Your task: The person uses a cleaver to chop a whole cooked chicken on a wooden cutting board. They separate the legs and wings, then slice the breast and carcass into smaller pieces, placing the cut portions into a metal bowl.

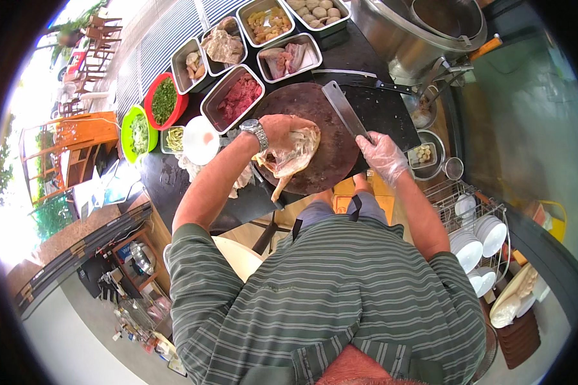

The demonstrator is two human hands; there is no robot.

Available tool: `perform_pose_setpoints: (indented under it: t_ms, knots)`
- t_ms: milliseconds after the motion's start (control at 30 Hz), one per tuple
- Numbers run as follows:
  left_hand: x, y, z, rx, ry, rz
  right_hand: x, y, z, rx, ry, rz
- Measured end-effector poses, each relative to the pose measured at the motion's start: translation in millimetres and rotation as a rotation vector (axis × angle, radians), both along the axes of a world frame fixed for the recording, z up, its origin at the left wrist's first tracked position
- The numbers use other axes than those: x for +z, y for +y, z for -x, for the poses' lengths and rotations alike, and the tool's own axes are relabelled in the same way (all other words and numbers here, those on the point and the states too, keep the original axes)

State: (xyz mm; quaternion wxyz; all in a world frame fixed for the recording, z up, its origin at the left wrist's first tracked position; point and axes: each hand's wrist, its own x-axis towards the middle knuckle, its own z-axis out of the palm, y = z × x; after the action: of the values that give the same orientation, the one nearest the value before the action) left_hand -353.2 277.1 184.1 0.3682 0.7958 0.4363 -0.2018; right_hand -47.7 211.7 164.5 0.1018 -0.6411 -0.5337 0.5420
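A piece of poultry [294, 155] with a leg bone sticking out lies on the left part of a round chopping board [334, 161]. My left hand [280, 131], with a metal watch at the wrist, rests on the upper side of the meat; its fingertips are partly hidden. In my right hand [384, 156], covered by a clear plastic glove, is the handle of a cleaver [344, 106]. The cleaver's blade lies over the right part of the board, pointing away from me and apart from the meat.
Behind the board stand metal trays of red minced meat [241, 96], bones [289, 57] and meatballs [318, 12]. Red [182, 107] and green [127, 147] bowls hold chopped greens and sliced onion. A long knife [392, 86] lies behind. At the back right is a large steel pot [390, 43].
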Motion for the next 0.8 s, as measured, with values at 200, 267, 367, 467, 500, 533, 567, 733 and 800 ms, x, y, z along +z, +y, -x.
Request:
perform_pose_setpoints:
  t_ms: [200, 267, 367, 467, 500, 533, 567, 733, 800]
  knots:
    - [-24.8, 3.9, 18.4, -0.057, -0.018, -0.171, -21.9, -29.7, 7.3, -0.359, 0.369, 0.281]
    - [-23.7, 0.1, 22.3, -0.047, -0.073, -0.235, -25.2, -36.0, 9.1, -0.435, 0.546, 0.309]
    - [-18.3, -8.0, 22.6, 0.017, -0.026, -0.257, -28.3, -36.9, 15.9, -0.378, 0.567, 0.323]
    - [4.1, -7.4, 9.4, 0.078, 0.161, -0.192, -17.0, -32.0, 26.7, -0.346, 0.618, 0.427]
    - [0.8, -5.2, 13.0, 0.045, 0.172, -0.208, -14.3, -30.2, 31.5, -0.342, 0.652, 0.470]
    - [-2.2, -3.0, 16.0, 0.012, 0.183, -0.224, -9.6, -28.8, 38.5, -0.310, 0.622, 0.464]
    - [-5.4, -1.0, 18.5, 0.030, 0.166, -0.190, -11.7, -29.7, 44.2, -0.291, 0.629, 0.468]
    - [-4.2, 8.5, 12.6, -0.022, 0.155, -0.181, -29.7, -26.9, 69.1, -0.215, 0.648, 0.493]
    - [-2.7, 10.3, 7.4, -0.016, 0.180, -0.174, -33.1, -24.2, 75.7, -0.227, 0.716, 0.540]
